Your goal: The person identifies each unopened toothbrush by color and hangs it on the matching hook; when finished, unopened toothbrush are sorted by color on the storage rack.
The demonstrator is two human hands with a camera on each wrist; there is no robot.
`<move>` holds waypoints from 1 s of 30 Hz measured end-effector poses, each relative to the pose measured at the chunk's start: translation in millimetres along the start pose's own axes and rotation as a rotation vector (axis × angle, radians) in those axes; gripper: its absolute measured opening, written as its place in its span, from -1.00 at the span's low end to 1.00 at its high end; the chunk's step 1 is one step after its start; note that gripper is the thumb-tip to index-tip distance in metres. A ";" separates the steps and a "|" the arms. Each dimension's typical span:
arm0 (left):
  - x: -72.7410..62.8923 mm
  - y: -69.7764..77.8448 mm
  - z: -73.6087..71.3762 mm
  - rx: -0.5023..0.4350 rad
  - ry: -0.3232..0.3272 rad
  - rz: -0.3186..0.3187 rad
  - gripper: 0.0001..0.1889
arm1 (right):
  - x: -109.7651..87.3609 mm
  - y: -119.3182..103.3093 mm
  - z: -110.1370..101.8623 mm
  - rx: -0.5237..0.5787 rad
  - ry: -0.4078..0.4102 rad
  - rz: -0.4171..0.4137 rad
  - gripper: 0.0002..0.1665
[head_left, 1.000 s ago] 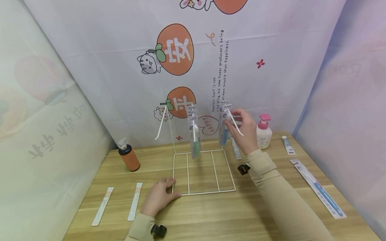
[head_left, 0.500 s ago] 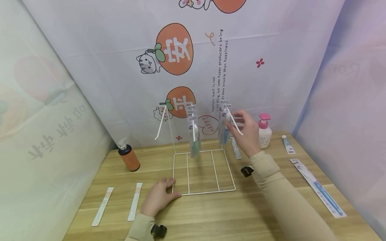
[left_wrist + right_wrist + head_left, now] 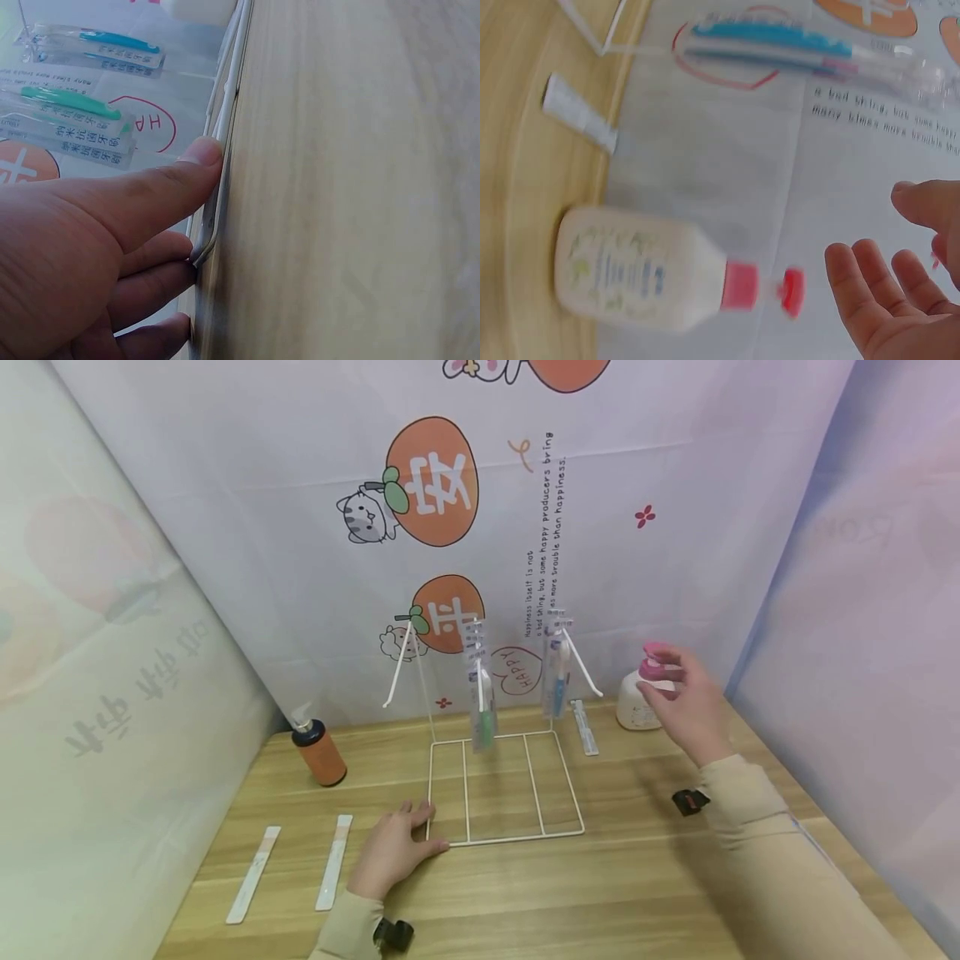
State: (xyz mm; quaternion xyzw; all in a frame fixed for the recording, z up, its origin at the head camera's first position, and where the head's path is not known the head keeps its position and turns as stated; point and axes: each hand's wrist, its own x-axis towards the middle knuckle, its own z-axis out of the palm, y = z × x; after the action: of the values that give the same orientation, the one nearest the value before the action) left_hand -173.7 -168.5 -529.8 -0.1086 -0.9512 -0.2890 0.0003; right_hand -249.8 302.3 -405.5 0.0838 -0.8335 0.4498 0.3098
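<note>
My left hand (image 3: 393, 853) holds the front left corner of a white wire display rack (image 3: 506, 840), thumb on the front wire and fingers at the side wire. In the left wrist view, the thumb (image 3: 202, 152) lies on the wire. Packaged toothbrushes hang from two of the rack's hooks: a green one (image 3: 483, 718) in the middle and a blue one (image 3: 559, 685) on the right. The left hook (image 3: 399, 668) carries nothing. My right hand (image 3: 690, 706), fingers apart and holding nothing, is in the air near a white pump bottle (image 3: 637, 266) with a pink top.
An orange-and-black pump bottle (image 3: 321, 753) stands at the back left. Two slim white packets (image 3: 253, 875) lie on the left of the wooden table (image 3: 525, 902). Another narrow packet (image 3: 584, 727) lies behind the rack's right side. A printed cloth (image 3: 300, 568) hangs behind.
My right hand has let go of the blue toothbrush pack on the right hook and moved right, now in front of the white pump bottle. The left hand stays on the rack corner.
</note>
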 end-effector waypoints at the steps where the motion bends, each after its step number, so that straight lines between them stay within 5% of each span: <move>1: 0.1 -0.2 0.4 -0.003 0.001 -0.001 -0.25 | -0.4 6.8 -6.7 -0.011 -0.009 0.005 -0.35; 10: 0.4 -1.8 1.4 -0.007 -0.003 -0.008 -0.25 | -10.1 80.2 -82.2 -0.255 -0.197 0.075 -0.36; 16: 1.0 -0.3 -1.2 -0.012 -0.007 -0.004 -0.24 | -26.2 118.0 -123.2 -0.316 -0.366 0.159 -0.23; 24: 1.3 -0.5 -2.8 0.009 -0.008 -0.001 -0.24 | -43.4 159.2 -141.5 -0.324 -0.636 0.267 -0.33; 30: 0.1 -1.5 -1.0 0.013 0.011 0.028 -0.24 | -55.0 197.2 -140.6 -0.305 -0.726 0.344 -0.28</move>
State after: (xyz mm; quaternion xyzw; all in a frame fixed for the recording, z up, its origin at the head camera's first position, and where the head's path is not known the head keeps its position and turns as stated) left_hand -174.2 -170.2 -529.8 -0.1203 -0.9514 -0.2833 0.0102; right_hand -226.6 522.0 -518.9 0.0496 -0.9472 0.3078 -0.0742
